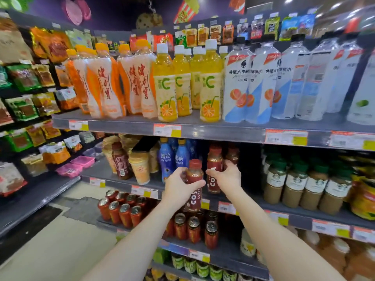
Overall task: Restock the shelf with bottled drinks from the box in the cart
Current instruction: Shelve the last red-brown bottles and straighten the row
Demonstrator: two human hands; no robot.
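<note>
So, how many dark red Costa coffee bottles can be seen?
4: one in the left hand, one gripped by the right hand, two at the back behind them on the shelf. More may be hidden.

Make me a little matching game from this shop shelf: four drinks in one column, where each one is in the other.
Things:
1. Orange juice bottles
2. Red coffee bottle
3. Red cans
4. Green-capped coffee bottles

Places:
A. Shelf below the hands
B. Top drinks shelf
C. In the left hand
D. Middle shelf, far right

Pairs: 1-B, 2-C, 3-A, 4-D
</note>
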